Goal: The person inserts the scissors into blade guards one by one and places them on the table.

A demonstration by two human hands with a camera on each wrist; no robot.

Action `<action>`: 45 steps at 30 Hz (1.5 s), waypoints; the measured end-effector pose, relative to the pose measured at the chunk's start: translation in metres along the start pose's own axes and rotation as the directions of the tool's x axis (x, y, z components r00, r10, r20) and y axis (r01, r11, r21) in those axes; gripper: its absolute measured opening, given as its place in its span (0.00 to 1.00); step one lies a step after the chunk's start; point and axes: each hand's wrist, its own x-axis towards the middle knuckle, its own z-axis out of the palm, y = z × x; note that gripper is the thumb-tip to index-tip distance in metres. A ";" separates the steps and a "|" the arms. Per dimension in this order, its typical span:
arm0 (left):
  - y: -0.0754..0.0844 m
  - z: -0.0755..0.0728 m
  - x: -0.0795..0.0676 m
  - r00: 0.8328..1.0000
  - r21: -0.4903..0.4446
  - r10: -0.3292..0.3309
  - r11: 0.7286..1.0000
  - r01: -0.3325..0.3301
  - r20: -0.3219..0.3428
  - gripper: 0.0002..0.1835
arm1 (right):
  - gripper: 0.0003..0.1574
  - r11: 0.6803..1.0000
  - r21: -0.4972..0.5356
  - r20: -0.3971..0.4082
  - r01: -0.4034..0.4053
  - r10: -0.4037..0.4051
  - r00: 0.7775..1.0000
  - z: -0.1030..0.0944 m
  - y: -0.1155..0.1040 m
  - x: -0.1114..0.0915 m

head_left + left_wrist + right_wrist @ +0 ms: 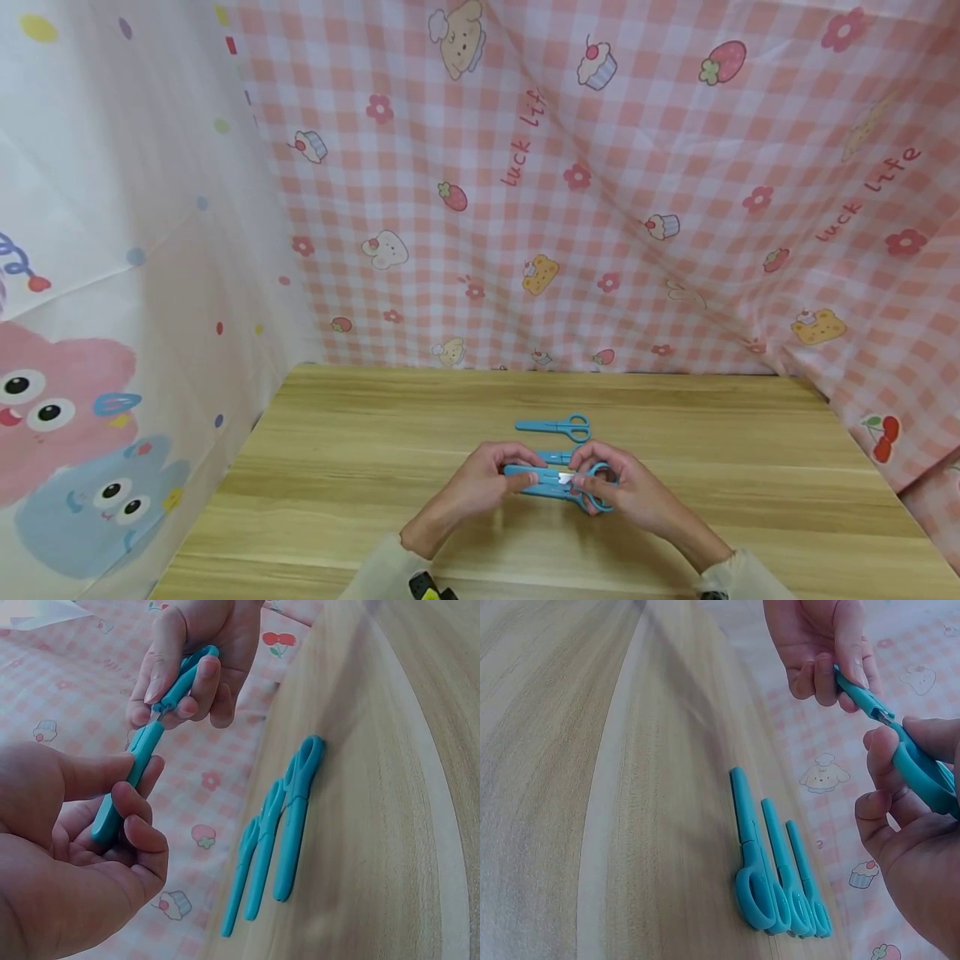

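Observation:
Above the table, both hands hold one pair of blue scissors (pixel 922 774). My left hand (pixel 478 482) pinches its blue blade cover (pixel 142 754) between thumb and curled fingers. At the other end, my right hand (pixel 633 493) grips the handle loops with thumb and fingers. A short bit of metal blade (pixel 566 478) shows between cover and handles; the rest of the blades is inside the cover. Three more covered blue scissors lie side by side on the wood: a far pair (pixel 551 427), a middle pair (pixel 264 851) and a near pair (pixel 751 859).
The wooden table (pixel 360 467) spreads out around the hands. A pink checked cloth (pixel 480 225) hangs behind its far edge, and a white cloth with cartoon figures (pixel 172 250) hangs at the left.

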 end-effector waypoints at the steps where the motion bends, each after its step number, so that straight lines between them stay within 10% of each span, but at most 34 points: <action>1: 0.000 0.000 0.000 1.000 -0.002 -0.002 1.000 0.002 -0.001 0.06 | 0.08 1.000 0.003 -0.001 -0.004 0.004 1.000 0.000 0.000 0.000; 27: 0.002 0.007 0.000 0.999 -0.008 0.044 0.999 -0.044 0.025 0.06 | 0.08 1.000 -0.012 0.003 -0.010 0.010 1.000 0.004 -0.001 0.002; 45: 0.004 -0.002 -0.005 0.999 -0.055 -0.036 0.998 0.037 0.025 0.09 | 0.14 0.993 0.087 0.030 -0.077 0.075 0.997 -0.003 -0.004 -0.004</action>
